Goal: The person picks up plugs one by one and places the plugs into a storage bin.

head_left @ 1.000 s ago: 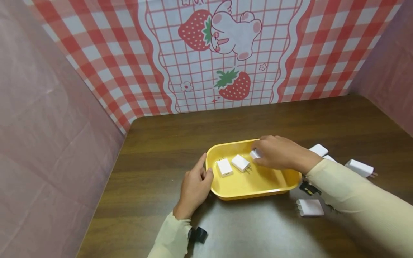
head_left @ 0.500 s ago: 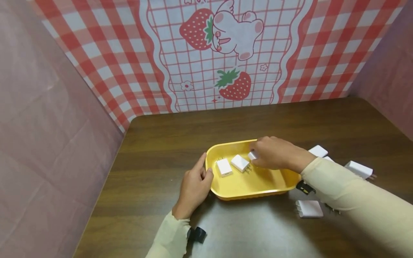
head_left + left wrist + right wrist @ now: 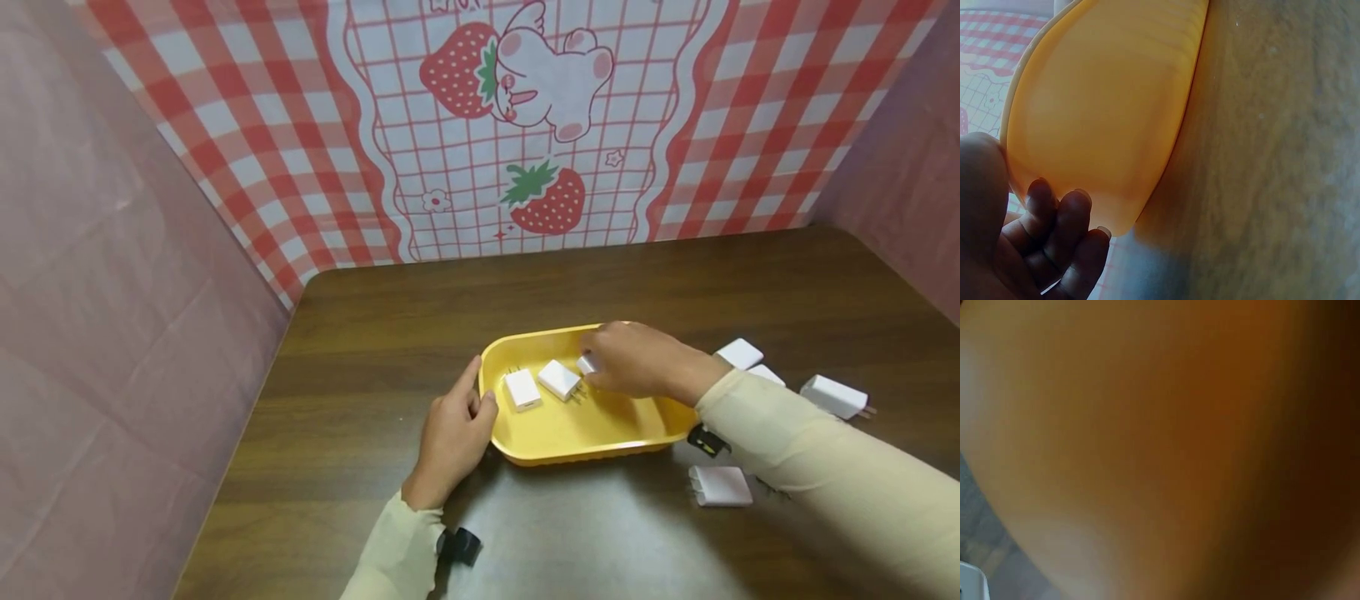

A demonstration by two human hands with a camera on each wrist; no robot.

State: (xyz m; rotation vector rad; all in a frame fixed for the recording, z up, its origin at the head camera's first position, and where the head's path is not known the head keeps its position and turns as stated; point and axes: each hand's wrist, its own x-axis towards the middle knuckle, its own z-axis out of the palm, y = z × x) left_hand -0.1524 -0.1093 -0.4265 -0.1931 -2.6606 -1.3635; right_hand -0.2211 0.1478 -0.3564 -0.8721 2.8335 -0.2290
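Observation:
A yellow plastic tray (image 3: 570,450) stands on the wooden table. My left hand (image 3: 452,437) grips its left end, the thumb at the rim and curled fingertips (image 3: 1075,203) against the outer wall in the left wrist view. Inside the tray my right hand (image 3: 645,362) holds a white charger plug (image 3: 587,364), mostly hidden by the fingers. Left of it lie two more white charger plugs, one (image 3: 559,379) with its prongs pointing right, the other (image 3: 522,389) with prongs toward the back. The tray's blurred wall (image 3: 1116,456) fills most of the right wrist view.
Right of the tray lie several loose plugs: a white plug (image 3: 741,353) at the back, another plug (image 3: 834,396) farther right and one plug (image 3: 720,486) in front. The right sleeve (image 3: 810,458) passes between them. A checked cloth (image 3: 300,150) hangs behind the table.
My right hand has shifted slightly left and lower in the tray with the plug. The left hand and the tray stay in place.

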